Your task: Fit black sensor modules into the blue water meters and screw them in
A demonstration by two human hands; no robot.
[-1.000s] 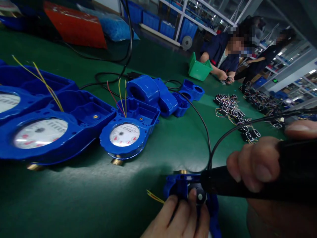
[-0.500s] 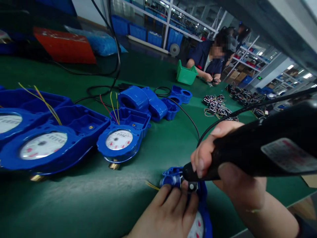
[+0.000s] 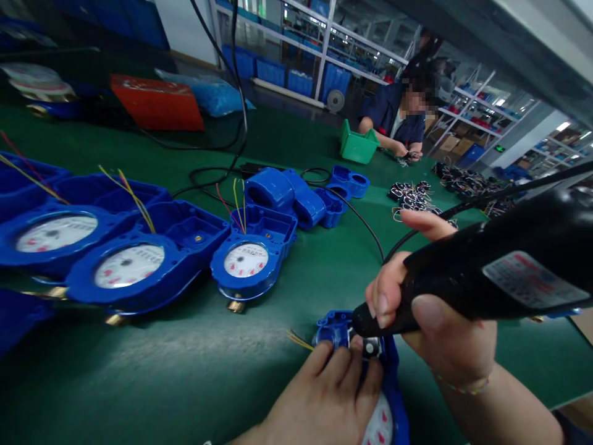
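On the green desk (image 3: 162,377), the right hand (image 3: 449,340) wraps a black cylindrical power tool (image 3: 458,272), nose over a blue plastic meter housing (image 3: 396,377); the left hand (image 3: 324,389), fingers half-bent, touches its small black module (image 3: 373,348), grip unclear.

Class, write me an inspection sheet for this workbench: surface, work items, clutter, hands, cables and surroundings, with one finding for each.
Surface: green bench top, with a pale glare patch.
Work items: blue meter under the hands; black tool, tip at its housing; blue meters in a row alongside, wires sticking up.
Clutter: loose blue casings, green bin, orange-red board, black wired parts.
Hands: left hand has its fingers over the meter; right hand grips the tool.
Cables: black cables loop across the bench; their ends cannot be traced.
Surroundings: a co-worker handling small parts; shelving behind.
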